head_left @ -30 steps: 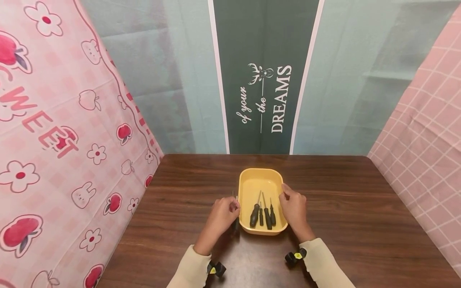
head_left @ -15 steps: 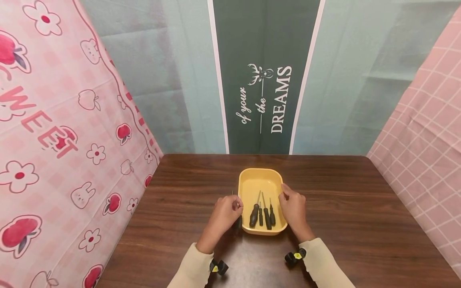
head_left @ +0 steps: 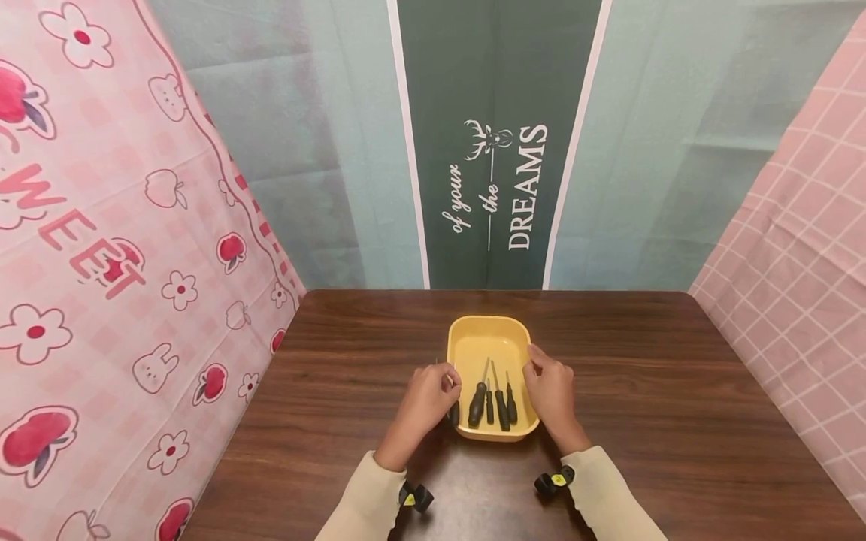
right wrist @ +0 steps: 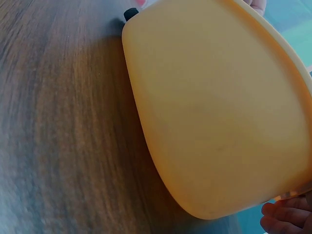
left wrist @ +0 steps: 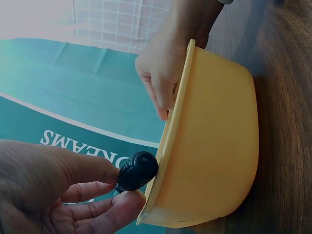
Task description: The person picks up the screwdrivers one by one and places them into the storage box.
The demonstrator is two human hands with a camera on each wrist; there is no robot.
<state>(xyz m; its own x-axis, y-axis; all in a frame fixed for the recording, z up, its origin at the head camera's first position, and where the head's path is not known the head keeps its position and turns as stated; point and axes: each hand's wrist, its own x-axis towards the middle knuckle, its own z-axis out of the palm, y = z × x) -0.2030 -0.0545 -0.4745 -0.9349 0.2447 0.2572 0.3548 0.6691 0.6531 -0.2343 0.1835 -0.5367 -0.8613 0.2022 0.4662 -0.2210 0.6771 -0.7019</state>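
Note:
My left hand [head_left: 422, 398] pinches a black-handled screwdriver [left wrist: 138, 170] between thumb and fingers. It stands at the left rim of the yellow tray [head_left: 489, 330]; in the left wrist view the handle end overlaps that rim, and contact is unclear. Fingers largely hide the shaft in the head view. At the opposite long side, my right hand [head_left: 551, 387] grips the tray's rim with thumb and curled fingers. Inside the tray lie several screwdrivers with black handles [head_left: 476, 406], side by side, shafts pointing away from me.
The dark wooden table [head_left: 643, 391] carries the tray. Patterned cloth hangs behind and on both sides, including a pink one [head_left: 183, 330] at the left. A black wrist camera [head_left: 416, 497] sits at each sleeve.
My left hand has moved slightly right, bringing the screwdriver from beside the tray to over its left rim. The right hand and the tray look almost unmoved.

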